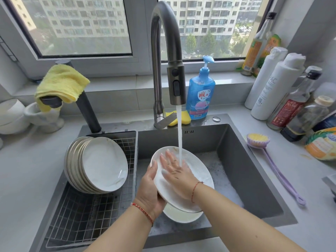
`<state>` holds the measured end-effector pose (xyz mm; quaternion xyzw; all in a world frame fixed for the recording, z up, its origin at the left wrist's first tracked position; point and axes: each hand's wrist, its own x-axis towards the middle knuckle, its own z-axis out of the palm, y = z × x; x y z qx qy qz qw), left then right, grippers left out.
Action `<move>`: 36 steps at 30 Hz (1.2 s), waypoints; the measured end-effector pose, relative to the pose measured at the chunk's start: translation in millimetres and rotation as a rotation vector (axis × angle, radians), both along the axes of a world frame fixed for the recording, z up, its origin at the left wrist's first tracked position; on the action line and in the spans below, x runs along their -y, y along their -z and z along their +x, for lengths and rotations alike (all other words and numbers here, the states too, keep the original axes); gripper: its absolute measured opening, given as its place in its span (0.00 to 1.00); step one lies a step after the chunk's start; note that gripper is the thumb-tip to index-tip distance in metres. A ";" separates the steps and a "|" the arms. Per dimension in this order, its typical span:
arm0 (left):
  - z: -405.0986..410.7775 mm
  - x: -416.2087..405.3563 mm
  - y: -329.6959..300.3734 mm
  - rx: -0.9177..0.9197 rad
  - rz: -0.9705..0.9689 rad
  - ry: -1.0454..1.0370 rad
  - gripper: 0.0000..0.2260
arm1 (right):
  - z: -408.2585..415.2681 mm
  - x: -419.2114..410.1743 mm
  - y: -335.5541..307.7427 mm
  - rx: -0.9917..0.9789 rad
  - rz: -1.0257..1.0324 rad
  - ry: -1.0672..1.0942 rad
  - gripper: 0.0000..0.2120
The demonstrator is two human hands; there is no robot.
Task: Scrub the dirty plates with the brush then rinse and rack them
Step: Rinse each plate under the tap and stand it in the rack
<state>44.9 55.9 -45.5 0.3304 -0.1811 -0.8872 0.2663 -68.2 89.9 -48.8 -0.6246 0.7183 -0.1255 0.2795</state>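
A white plate (201, 173) is tilted over the sink under the running water from the faucet (177, 84). My left hand (150, 190) grips its left rim from below. My right hand (175, 171) lies flat with spread fingers on the plate's face, the stream hitting near its fingers. Another white plate (181, 216) lies in the sink beneath. Several white plates (101, 164) stand on edge in the wire rack (87, 215) at the left. The purple brush (258, 140) with a yellow head lies on the counter right of the sink.
Foamy water covers the sink floor (223, 177). A blue soap bottle (201, 95) and yellow sponge (183, 119) sit behind the sink. Bottles (291, 102) crowd the right counter. A yellow cloth (60, 82) hangs on a black tap; white bowls (11, 115) stand far left.
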 end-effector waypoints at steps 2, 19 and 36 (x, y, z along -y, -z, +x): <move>1.3 0.2 0.4 0.014 -0.018 -0.013 0.27 | -15.2 -1.0 5.6 -0.104 0.071 0.015 0.26; -9.6 6.1 2.1 0.213 -0.236 -0.139 0.16 | 29.2 -80.9 8.2 0.107 -0.096 0.050 0.35; -48.8 -7.2 2.3 0.488 -0.525 0.294 0.22 | -23.1 -81.2 -4.7 1.124 -0.362 0.688 0.14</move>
